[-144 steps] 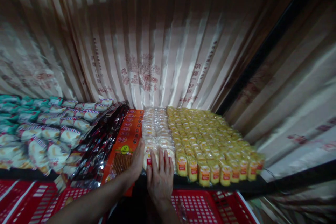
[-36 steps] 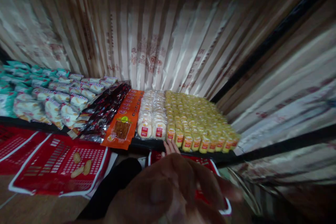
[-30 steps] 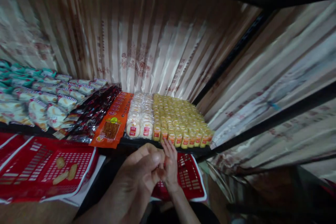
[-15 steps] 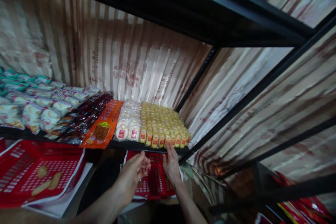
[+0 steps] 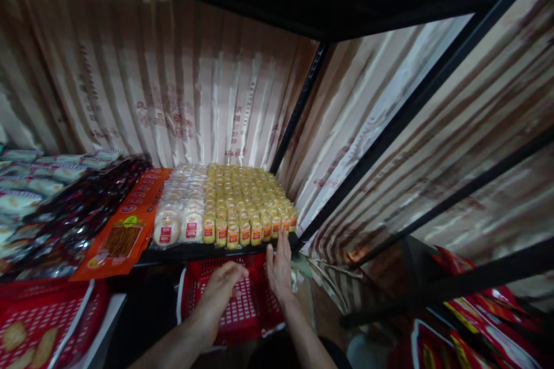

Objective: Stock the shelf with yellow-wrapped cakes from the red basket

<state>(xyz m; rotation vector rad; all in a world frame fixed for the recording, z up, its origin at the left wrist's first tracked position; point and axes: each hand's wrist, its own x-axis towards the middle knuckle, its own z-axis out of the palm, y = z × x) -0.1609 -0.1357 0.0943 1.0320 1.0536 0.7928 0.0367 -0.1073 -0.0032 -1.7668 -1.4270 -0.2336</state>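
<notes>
Over a red plastic basket (image 5: 184,288), my left hand (image 5: 219,294) hovers with loosely curled fingers and nothing visible in it. My right hand (image 5: 279,271) reaches up at the shelf's front edge, fingers stretched out. Its fingertips are at the front right of the small yellow wrapped snack packs (image 5: 244,233); whether they touch cannot be made out. Those packs stand in tight rows on a black shelf (image 5: 186,252). Left of them are white round wrapped crackers (image 5: 167,229), then an orange snack bag (image 5: 121,233).
Dark shiny packets (image 5: 82,207) and pale snack bags (image 5: 26,184) fill the shelf's left. Another red basket (image 5: 64,305) sits below. A black frame post (image 5: 303,104) and slanted bars (image 5: 389,127) stand right. Red packets (image 5: 489,323) lie lower right.
The view has shifted right and closer to the shelf, so the goods appear further left. My right hand now sits nearer the right end of the yellow packs. Both hands remain without a held thing.
</notes>
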